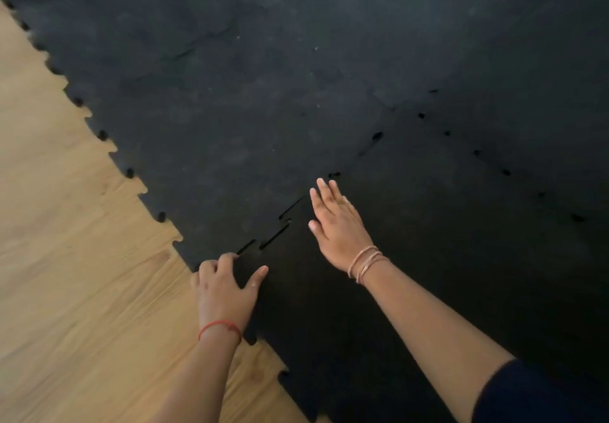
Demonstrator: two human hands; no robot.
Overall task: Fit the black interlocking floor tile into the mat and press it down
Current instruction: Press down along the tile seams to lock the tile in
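The black interlocking tile lies low in the view, its toothed far edge meeting the black mat. Along that seam narrow gaps show between the teeth near the tile's left corner. My left hand rests on that corner at the mat's edge, fingers curled over the tile's rim and thumb spread on top. My right hand lies flat and open on the tile just beside the seam, fingers together and pointing away from me. A second seam runs along the tile's right side with small dark holes.
Light wooden floor fills the left side of the view. The mat's jagged toothed border runs diagonally from the top left down to my left hand. The mat extends across the whole upper and right part.
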